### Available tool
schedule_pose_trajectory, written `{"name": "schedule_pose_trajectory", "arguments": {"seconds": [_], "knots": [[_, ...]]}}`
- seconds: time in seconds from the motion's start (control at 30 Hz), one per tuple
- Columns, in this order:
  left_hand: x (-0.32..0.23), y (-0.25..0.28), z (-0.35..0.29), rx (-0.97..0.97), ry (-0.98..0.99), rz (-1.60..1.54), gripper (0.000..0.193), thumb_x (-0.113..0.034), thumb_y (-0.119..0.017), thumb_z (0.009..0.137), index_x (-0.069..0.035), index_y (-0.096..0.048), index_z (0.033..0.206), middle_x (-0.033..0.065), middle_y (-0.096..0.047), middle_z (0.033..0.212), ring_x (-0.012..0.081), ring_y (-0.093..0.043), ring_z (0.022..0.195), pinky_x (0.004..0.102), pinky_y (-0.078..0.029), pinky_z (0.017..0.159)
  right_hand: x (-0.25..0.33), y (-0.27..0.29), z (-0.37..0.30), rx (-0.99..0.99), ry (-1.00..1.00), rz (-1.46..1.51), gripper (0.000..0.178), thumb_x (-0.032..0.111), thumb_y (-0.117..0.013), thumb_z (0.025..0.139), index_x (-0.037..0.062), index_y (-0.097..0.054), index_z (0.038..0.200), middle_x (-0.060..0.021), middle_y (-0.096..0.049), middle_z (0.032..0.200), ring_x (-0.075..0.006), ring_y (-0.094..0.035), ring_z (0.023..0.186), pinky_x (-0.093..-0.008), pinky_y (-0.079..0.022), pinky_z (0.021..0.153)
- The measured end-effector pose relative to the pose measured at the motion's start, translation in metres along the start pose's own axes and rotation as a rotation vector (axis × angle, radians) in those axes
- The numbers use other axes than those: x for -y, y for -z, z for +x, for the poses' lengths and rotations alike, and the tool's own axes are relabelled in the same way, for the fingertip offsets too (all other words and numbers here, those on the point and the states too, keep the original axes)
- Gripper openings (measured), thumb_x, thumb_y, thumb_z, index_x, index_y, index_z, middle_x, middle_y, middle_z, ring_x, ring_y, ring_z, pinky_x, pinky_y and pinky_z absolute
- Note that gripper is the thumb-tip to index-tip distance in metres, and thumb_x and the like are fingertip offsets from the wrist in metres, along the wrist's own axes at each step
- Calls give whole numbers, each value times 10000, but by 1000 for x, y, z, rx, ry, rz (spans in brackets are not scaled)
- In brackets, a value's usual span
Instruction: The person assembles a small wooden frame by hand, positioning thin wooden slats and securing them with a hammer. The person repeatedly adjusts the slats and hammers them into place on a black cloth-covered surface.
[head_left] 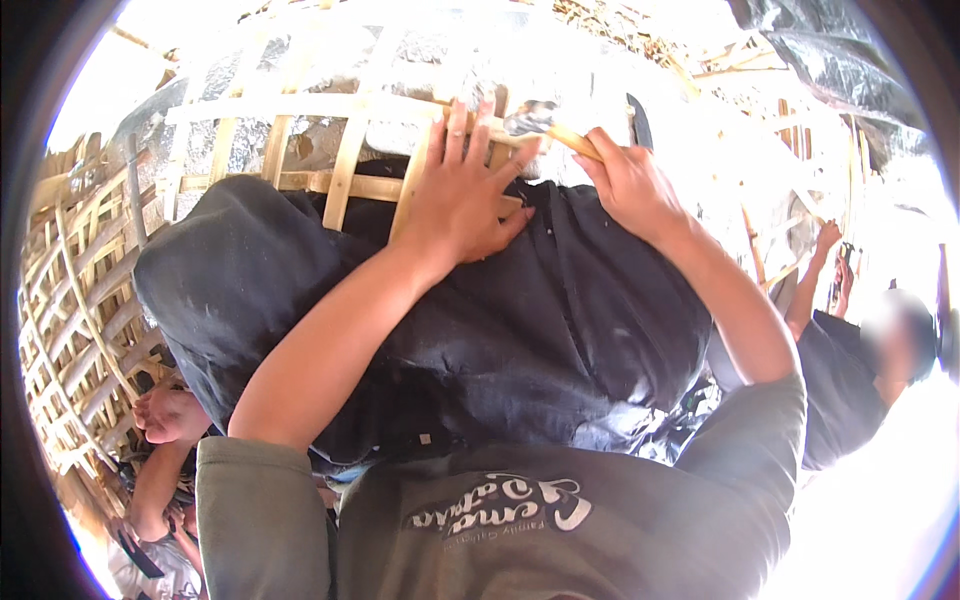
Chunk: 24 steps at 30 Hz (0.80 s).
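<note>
A lattice of pale bamboo strips [345,170] lies across my lap and reaches past my knees, its strips crossing at right angles. My left hand [460,200] rests spread over the lattice's right end, pressing on the strips with fingers stretched out. A hammer [576,142] with a wooden handle is gripped in my right hand [638,190]. Its dark metal head is just right of my left fingertips, close above the end of a strip. Glare and my left hand hide whether the hammer touches the bamboo.
A dark upright blade-like piece [638,120] stands beyond my right hand. Woven bamboo panels [75,310] fill the left side. One person [850,380] sits at the right; another person's arm [160,490] shows at lower left. Black plastic sheeting [850,70] hangs at upper right.
</note>
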<state>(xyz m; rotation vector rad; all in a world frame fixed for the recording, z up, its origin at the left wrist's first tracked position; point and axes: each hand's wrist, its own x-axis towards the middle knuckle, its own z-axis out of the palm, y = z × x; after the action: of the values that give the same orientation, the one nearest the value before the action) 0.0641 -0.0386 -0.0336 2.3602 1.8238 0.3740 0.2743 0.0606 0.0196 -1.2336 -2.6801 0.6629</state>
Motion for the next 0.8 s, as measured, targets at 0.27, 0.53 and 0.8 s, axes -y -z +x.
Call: {"name": "schedule_pose_trajectory", "arguments": {"seconds": [0.27,0.53,0.8], "knots": [[-5,-2,-1,17,4,-27,714,-596,-539,913,-339,-321,1542,287,-295,1543,494,-188,1457,566,-125,1200,-9,-3,-7,-68,16,29,227,170,-574,982,0,-490,1106,-234,-633,684,-433,-653,661,-486,-504,563],[-1,-1,5,0,6,-72,687,-558,-571,912,-334,-354,1524,284,-283,1547,492,-173,1462,570,-118,1199,-9,-4,-3,-132,81,18,208,213,-575,985,43,-516,1089,-229,-635,694,-431,-651,669,-505,-500,584],[-5,4,4,13,-14,-46,716,-551,-584,904,-311,-345,1535,293,-322,1523,490,-198,1454,574,-132,1193,-20,-16,-14,-325,127,41,194,196,-556,995,40,-527,1108,-238,-642,736,-436,-650,715,-505,-501,603]]}}
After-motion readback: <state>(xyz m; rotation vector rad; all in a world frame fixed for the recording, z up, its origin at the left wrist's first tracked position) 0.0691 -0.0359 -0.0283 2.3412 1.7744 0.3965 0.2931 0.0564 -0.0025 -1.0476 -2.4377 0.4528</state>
